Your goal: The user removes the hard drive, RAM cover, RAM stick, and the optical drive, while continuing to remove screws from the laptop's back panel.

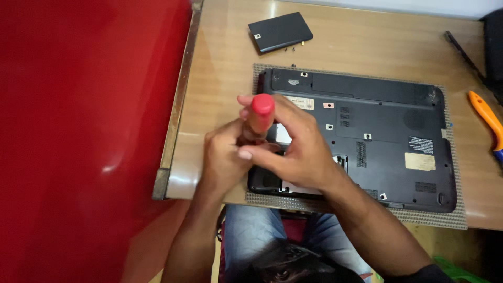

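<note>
- Two hands meet over the near-left corner of an upturned black laptop [367, 141], both wrapped about one red-handled screwdriver [260, 111].
- The left hand [222, 157] is clenched round the lower part of the handle, its fingers curled in from the left side.
- The right hand [293, 147] grasps the same handle from the right, with the thumb lying across the front and the fingertips reaching up beside the rounded red cap.
- The screwdriver stands nearly upright, its red top pointing at the camera; its shaft and tip are hidden behind the hands, so where it touches the laptop cannot be told.
- The laptop lies bottom-up on a woven grey mat [450, 220], which sits on the wooden counter [220, 68].
- An open bay shows in the laptop's underside just beneath the hands, partly covered by them.
- A flat black rectangular cover [280, 31] lies on the counter well beyond the laptop, towards the far edge.
- A few tiny dark screws [290, 50] rest just beside that cover, on its near side.
- An orange-handled tool [487, 118] lies at the right edge of the counter, near the laptop's right end.
- A glossy red surface [84, 131] fills the left of the view, beside the counter.
</note>
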